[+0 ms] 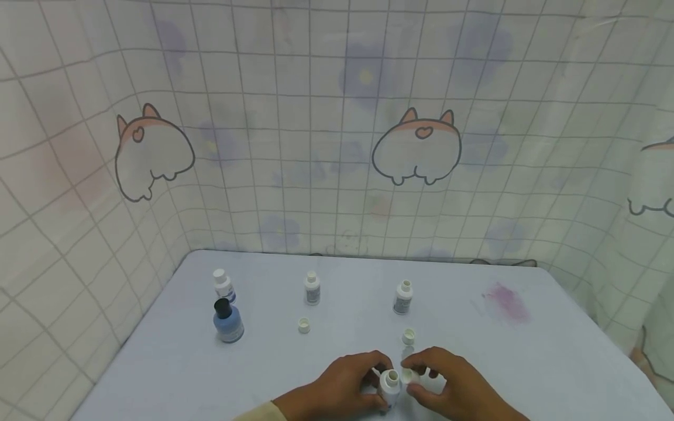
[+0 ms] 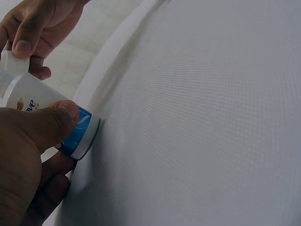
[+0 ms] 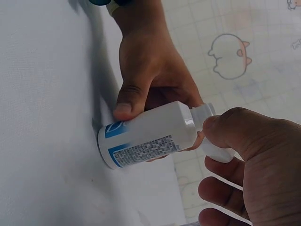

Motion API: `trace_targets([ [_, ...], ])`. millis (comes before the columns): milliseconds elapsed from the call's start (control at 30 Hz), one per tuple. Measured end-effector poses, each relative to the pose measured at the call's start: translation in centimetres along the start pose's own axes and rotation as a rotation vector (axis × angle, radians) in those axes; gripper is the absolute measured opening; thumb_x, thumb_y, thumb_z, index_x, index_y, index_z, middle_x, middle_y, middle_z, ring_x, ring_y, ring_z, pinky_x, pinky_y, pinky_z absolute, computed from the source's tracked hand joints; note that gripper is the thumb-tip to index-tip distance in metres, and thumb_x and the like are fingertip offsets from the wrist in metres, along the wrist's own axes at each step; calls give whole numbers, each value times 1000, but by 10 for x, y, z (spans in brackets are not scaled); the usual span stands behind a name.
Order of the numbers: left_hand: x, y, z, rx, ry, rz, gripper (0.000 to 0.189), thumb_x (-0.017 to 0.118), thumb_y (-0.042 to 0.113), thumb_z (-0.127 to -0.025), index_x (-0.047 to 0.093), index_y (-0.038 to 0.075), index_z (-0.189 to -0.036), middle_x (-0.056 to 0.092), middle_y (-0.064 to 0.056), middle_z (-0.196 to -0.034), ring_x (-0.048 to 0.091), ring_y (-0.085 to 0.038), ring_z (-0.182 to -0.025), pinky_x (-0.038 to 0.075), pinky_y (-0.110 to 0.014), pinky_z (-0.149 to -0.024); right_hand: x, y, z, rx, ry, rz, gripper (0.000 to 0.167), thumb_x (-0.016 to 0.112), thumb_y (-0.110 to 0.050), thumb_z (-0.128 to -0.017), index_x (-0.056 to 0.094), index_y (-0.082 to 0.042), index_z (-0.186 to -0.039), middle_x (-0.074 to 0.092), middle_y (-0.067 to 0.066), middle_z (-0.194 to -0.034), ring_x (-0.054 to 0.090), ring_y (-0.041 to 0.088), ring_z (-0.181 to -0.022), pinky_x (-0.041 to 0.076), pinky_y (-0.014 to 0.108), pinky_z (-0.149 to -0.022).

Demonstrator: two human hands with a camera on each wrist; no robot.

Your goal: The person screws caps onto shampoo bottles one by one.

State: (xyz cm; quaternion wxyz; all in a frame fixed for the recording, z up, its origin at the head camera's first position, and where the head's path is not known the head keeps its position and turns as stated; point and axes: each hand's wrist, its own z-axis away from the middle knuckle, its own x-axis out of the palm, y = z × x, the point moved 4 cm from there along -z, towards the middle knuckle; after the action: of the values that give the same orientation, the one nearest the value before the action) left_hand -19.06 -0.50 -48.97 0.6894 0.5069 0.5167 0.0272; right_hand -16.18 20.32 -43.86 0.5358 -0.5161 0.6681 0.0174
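My left hand (image 1: pixel 347 380) grips a small white bottle (image 1: pixel 389 390) with a blue band near its base, upright on the table with its mouth uncovered. In the right wrist view the bottle's printed label (image 3: pixel 146 149) shows. Close beside the bottle neck, my right hand (image 1: pixel 455 380) pinches a white cap (image 1: pixel 409 377) between thumb and fingers. The left wrist view shows that cap (image 2: pixel 15 63) at the bottle's top. Just beyond the right fingers lies another white cap (image 1: pixel 408 335), with a small translucent object (image 1: pixel 408 351) partly hidden behind them.
Two uncapped white bottles stand farther back, one in the middle (image 1: pixel 312 289) and one to the right (image 1: pixel 402 297). A loose cap (image 1: pixel 303 325) lies before the middle one. At left are a capped white bottle (image 1: pixel 223 285) and a blue bottle (image 1: pixel 229 323) with a black cap. A pink stain (image 1: pixel 508 302) marks the table.
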Motion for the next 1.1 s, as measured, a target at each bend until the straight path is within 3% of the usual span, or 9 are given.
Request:
trace_targets([
  [233, 0, 0, -1, 18, 2, -12, 49, 85, 34, -85, 57, 30, -125, 61, 27, -114, 61, 9, -98, 52, -21, -86, 1, 0, -1, 45, -23, -5, 31, 81, -22, -91, 68, -23, -120, 67, -15, -110, 59, 3, -87, 55, 24, -72],
  [567, 1, -3, -2, 22, -1, -27, 50, 85, 34, -85, 57, 30, -126, 61, 26, -114, 62, 9, -98, 53, -21, -86, -2, -6, -5, 3, -5, -1, 34, 83, -16, -89, 68, -19, -119, 67, -13, -110, 59, 4, -88, 55, 23, -72],
  [767, 1, -3, -2, 17, 1, -19, 51, 86, 34, -84, 57, 30, -125, 61, 26, -114, 62, 9, -98, 53, -21, -86, -1, -5, -4, 19, -22, -12, 33, 82, -17, -90, 69, -22, -119, 67, -13, -110, 58, 2, -88, 55, 23, -72],
  [933, 1, -3, -2, 23, 1, -13, 50, 86, 33, -84, 57, 30, -125, 61, 26, -114, 62, 9, -98, 53, -21, -86, 0, -5, -6, -30, 8, -1, 39, 85, -12, -85, 68, -22, -119, 67, -13, -112, 60, 3, -89, 55, 24, -72],
  [1100, 2, -5, -3, 19, 1, -9, 50, 86, 32, -84, 57, 32, -124, 61, 27, -113, 62, 9, -98, 53, -21, -85, 1, -5, -6, -7, 12, 9, 39, 85, -12, -85, 68, -22, -119, 66, -16, -112, 60, 2, -90, 56, 24, -73],
])
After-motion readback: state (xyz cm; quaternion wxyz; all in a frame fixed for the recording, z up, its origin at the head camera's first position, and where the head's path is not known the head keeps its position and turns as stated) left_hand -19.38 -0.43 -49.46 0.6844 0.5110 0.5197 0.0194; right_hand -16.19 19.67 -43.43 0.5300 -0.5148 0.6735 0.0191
